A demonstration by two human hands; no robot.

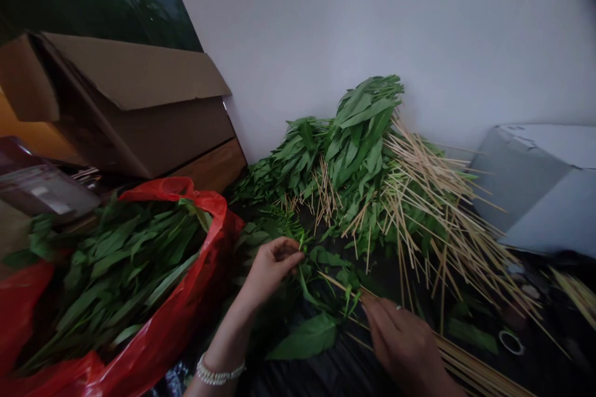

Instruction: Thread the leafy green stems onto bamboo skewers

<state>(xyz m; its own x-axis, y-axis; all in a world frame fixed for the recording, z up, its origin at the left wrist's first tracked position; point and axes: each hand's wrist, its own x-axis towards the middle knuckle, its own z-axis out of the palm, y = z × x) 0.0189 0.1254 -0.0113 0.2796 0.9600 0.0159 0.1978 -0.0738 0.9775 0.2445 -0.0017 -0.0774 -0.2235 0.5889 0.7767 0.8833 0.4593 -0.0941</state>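
Note:
My left hand (272, 270) is closed in a pinch on a leafy green stem (302, 240), whose leaves hang below the fingertips. At lower right, my right hand (403, 332) is closed around a thin wooden stick (333, 281) that points up to the left. Small green stem ends (350, 303) show beside its fingertips; whether they are gripped too is unclear. A broad green leaf (307, 338) lies between the hands, below the stick. Under and behind my right wrist runs a bundle of similar sticks (470, 363).
At left, a red plastic bag (218, 242) holds loose leafy stems (125, 267). Leafy bunches on sticks (363, 130) are heaped against the wall, their sticks (447, 205) fanning right. A cardboard box (139, 111), a white box (549, 180) and a tape roll (511, 342) are around.

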